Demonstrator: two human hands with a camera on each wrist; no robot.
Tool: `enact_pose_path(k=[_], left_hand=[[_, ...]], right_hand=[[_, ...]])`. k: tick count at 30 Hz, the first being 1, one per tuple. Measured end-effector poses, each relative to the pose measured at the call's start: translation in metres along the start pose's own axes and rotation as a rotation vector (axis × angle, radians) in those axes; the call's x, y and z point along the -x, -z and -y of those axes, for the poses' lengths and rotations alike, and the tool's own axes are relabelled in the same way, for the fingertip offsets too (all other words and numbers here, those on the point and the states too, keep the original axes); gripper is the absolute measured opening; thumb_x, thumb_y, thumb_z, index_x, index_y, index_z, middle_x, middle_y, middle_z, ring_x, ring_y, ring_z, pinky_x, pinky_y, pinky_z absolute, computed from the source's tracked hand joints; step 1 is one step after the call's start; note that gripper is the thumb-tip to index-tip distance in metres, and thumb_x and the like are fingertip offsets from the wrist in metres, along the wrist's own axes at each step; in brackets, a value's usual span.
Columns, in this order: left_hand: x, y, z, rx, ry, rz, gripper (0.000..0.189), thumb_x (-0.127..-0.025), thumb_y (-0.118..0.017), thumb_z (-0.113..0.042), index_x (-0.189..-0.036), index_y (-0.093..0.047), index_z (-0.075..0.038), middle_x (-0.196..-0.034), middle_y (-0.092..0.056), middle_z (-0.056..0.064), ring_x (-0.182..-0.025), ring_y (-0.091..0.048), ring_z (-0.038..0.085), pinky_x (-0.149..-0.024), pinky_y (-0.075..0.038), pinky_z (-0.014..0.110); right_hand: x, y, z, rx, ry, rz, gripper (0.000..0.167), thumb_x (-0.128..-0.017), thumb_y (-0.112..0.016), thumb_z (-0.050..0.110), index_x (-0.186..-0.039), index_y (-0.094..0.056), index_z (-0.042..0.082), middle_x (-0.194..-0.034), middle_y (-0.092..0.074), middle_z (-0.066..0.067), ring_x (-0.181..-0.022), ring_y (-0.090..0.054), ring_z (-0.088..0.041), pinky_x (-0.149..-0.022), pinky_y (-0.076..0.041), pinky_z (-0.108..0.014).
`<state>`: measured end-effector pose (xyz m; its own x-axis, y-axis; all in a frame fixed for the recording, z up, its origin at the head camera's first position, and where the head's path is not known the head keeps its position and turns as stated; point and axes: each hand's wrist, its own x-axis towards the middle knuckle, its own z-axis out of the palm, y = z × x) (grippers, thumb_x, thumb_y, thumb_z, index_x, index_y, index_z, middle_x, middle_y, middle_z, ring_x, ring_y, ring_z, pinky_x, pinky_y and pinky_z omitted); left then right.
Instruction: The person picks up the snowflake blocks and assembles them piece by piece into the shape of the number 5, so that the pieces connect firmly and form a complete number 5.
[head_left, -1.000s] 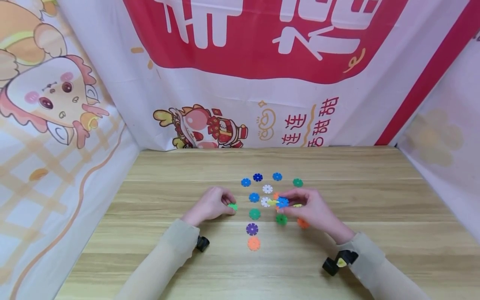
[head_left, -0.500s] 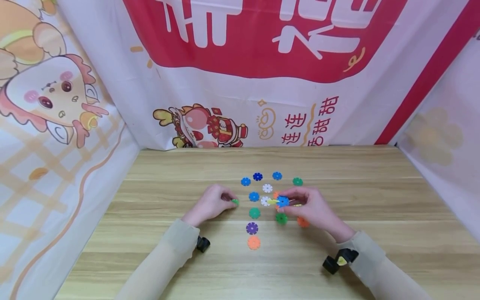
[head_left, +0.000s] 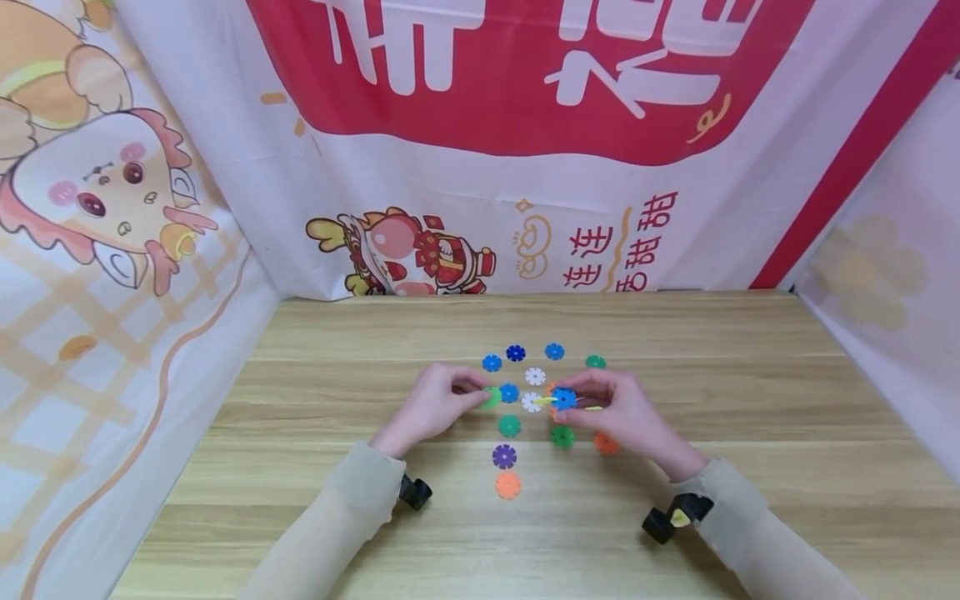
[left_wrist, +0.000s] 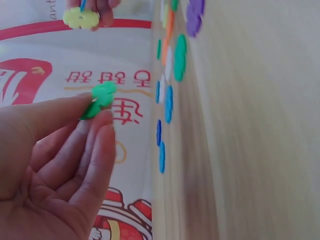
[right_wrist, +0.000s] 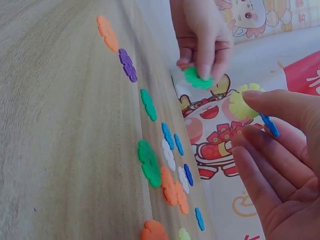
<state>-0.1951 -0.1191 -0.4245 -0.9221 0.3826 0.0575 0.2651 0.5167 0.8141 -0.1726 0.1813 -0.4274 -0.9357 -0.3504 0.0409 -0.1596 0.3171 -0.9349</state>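
In the head view my left hand (head_left: 435, 406) pinches a light green notched plastic disc (left_wrist: 104, 95) between thumb and fingertips, raised off the table. My right hand (head_left: 628, 419) holds a yellow notched disc (right_wrist: 245, 104) with a blue disc (right_wrist: 270, 125) slotted into it at an angle. The thumb lies on the yellow disc in the right wrist view. A gap separates the green disc from the joined pair. Beneath the hands, loose discs lie flat, among them a purple one (head_left: 504, 457), a white one (head_left: 535, 377) and a dark blue one (head_left: 515, 353).
An orange disc (head_left: 507, 485) lies nearest the person, and a green disc (head_left: 596, 362) lies at the far right of the group. The wooden table (head_left: 337, 333) meets a printed cloth (head_left: 450, 183) at the back, with cloth on both sides too.
My left hand has moved to the right and slightly up with the green disc, turning its face more into view. The right hand stays nearly in place with the joined discs.
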Motion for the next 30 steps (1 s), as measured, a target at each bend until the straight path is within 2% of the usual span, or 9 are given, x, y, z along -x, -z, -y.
enact_pose_path(k=[7, 13, 16, 21, 30], left_hand=[[0.002, -0.008, -0.014, 0.115, -0.024, -0.038, 0.015, -0.094, -0.077, -0.018, -0.108, -0.076, -0.013, -0.084, -0.073, -0.007, -0.077, -0.071, 0.019, -0.068, -0.058, 0.034], [0.003, -0.014, -0.023, 0.191, -0.02, -0.043, 0.014, -0.094, -0.077, -0.019, -0.106, -0.076, -0.013, -0.084, -0.074, -0.006, -0.076, -0.071, 0.019, -0.073, -0.059, 0.049], [0.003, -0.016, -0.026, 0.23, -0.011, -0.045, 0.014, -0.094, -0.076, -0.018, -0.106, -0.076, -0.012, -0.082, -0.074, -0.004, -0.077, -0.072, 0.026, -0.074, -0.058, 0.054], [0.003, -0.021, -0.027, 0.263, 0.007, -0.044, 0.015, -0.095, -0.076, -0.017, -0.107, -0.075, -0.009, -0.079, -0.073, -0.002, -0.077, -0.072, 0.035, -0.074, -0.058, 0.055], [0.002, -0.027, -0.025, 0.273, 0.002, -0.042, 0.014, -0.094, -0.077, -0.016, -0.106, -0.075, -0.009, -0.079, -0.073, 0.001, -0.073, -0.071, 0.028, -0.072, -0.06, 0.049]], right_hand=[[-0.002, -0.001, 0.0, -0.006, 0.032, -0.024, 0.042, -0.085, -0.086, 0.022, -0.12, -0.071, 0.005, -0.109, -0.074, -0.003, -0.097, -0.071, -0.023, -0.084, -0.058, -0.032], [-0.002, -0.001, 0.0, -0.009, 0.064, -0.038, 0.037, -0.086, -0.085, 0.02, -0.118, -0.072, 0.007, -0.108, -0.073, -0.003, -0.097, -0.071, -0.024, -0.083, -0.058, -0.033], [-0.003, -0.002, 0.001, -0.014, 0.071, -0.045, 0.036, -0.086, -0.085, 0.018, -0.117, -0.072, 0.006, -0.108, -0.073, -0.004, -0.096, -0.071, -0.024, -0.083, -0.059, -0.034], [-0.003, -0.003, 0.002, -0.015, 0.07, -0.048, 0.036, -0.085, -0.086, 0.015, -0.116, -0.072, 0.006, -0.107, -0.073, -0.005, -0.095, -0.071, -0.024, -0.083, -0.059, -0.033], [-0.003, -0.006, 0.002, -0.011, 0.065, -0.049, 0.035, -0.085, -0.086, 0.016, -0.116, -0.072, 0.007, -0.108, -0.073, -0.007, -0.095, -0.07, -0.025, -0.083, -0.058, -0.031]])
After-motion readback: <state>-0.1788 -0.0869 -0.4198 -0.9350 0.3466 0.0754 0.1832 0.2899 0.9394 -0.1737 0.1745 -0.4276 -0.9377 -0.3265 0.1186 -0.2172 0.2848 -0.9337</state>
